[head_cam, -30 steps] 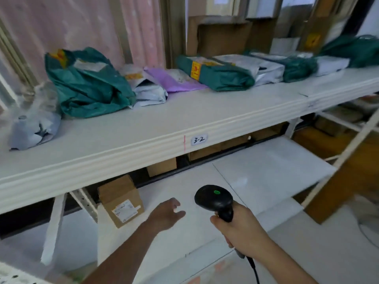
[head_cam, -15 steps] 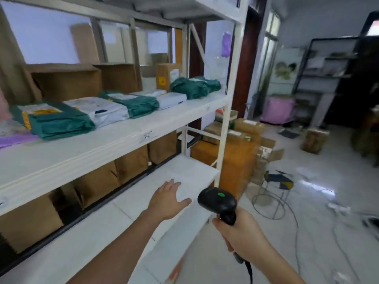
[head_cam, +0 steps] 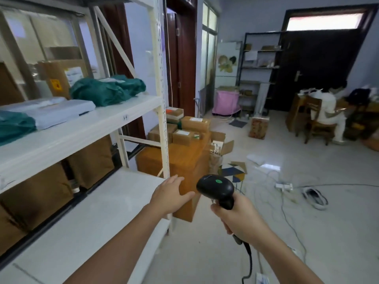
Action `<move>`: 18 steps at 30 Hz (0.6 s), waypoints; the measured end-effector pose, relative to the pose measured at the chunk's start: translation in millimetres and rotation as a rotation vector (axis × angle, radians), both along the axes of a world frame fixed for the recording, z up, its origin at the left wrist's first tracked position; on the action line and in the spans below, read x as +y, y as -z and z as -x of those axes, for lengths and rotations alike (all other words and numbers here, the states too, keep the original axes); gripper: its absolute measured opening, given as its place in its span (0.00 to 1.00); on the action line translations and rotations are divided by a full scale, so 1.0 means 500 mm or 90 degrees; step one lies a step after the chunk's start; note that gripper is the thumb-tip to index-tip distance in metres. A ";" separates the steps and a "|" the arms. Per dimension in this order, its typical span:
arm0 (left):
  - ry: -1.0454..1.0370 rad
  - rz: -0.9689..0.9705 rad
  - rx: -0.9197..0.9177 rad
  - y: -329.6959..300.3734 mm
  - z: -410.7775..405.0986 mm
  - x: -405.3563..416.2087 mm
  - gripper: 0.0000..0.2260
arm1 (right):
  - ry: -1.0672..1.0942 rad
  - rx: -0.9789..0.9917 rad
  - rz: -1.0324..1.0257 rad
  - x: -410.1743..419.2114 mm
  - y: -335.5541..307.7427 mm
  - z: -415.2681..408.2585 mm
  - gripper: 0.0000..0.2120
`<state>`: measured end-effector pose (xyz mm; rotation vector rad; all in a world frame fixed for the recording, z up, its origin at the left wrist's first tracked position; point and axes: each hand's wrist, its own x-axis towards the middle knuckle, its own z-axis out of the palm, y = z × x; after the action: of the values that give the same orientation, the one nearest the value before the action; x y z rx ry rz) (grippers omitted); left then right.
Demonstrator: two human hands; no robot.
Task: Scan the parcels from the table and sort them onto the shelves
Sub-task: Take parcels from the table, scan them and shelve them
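My right hand (head_cam: 239, 219) grips the handle of a black barcode scanner (head_cam: 216, 188) with a green dot on top; its cable hangs down. My left hand (head_cam: 170, 194) is held out empty with straight fingers, over the right end of the lower white shelf (head_cam: 98, 212). Just beyond it stands a wooden table (head_cam: 184, 158) with several brown cardboard parcels (head_cam: 184, 128) on top. The upper white shelf (head_cam: 82, 128) carries green bag parcels (head_cam: 106, 89) and a pale grey one (head_cam: 59, 109).
The shelf's white upright post (head_cam: 163, 111) rises beside my left hand. A small stool (head_cam: 235, 173), cables and a power strip (head_cam: 284, 186) lie on the floor to the right. A seated person (head_cam: 328, 111) and a dark rack (head_cam: 260, 68) are at the far side.
My view has swung right, from facing the shelf to looking along it into the room. The table with parcels has come into sight. Both hands stay as they were.
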<state>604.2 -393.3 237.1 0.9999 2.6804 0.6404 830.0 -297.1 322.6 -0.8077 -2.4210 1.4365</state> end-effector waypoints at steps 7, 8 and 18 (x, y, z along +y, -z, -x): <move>0.053 -0.012 0.015 -0.003 0.202 0.205 0.35 | 0.056 0.017 0.000 0.172 -0.003 0.174 0.05; 0.065 -0.008 0.019 -0.007 0.233 0.236 0.34 | 0.065 0.015 0.004 0.198 -0.004 0.199 0.04; 0.124 0.018 0.036 -0.008 0.484 0.576 0.33 | 0.118 0.036 0.012 0.510 0.011 0.438 0.09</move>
<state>362.1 -105.2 240.8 1.2684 2.5870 0.5408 611.3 -42.1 316.9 -0.9543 -2.2290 1.3942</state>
